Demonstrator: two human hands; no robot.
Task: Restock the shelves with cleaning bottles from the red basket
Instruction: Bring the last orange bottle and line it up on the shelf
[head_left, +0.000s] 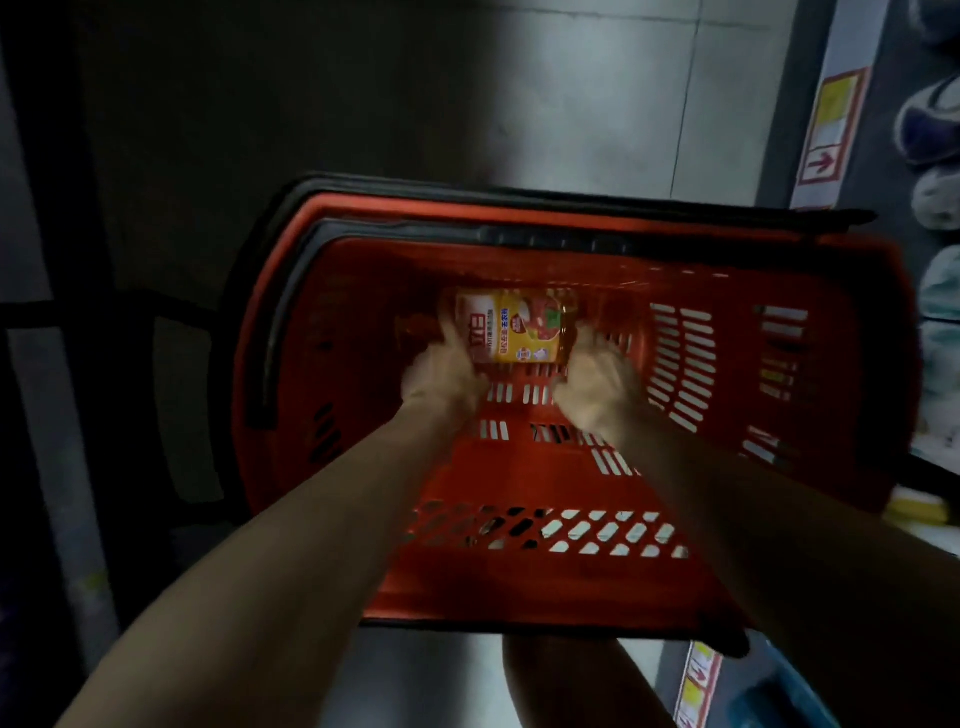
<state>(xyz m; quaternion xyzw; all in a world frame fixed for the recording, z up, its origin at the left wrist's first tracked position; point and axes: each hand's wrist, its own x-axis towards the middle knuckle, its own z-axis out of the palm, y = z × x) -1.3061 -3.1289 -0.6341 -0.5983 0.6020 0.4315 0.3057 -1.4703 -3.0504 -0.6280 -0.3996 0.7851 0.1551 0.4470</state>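
Note:
A red basket (769, 332) with slotted walls and black handles sits on the floor below me. Inside it, at the far side, lies a cleaning bottle (511, 327) on its side, with a yellow, red and white label and its red neck pointing left. Both my arms reach down into the basket. My left hand (441, 376) wraps the bottle's left end and my right hand (597, 384) cups its right end. The picture is blurred, so the fingers are hard to make out.
A shelf edge (826, 135) with a red-and-yellow price tag runs along the right, with pale packaged goods (930, 124) on it. A dark shelf frame (78, 312) stands at the left. Grey tiled floor (597, 93) lies beyond the basket.

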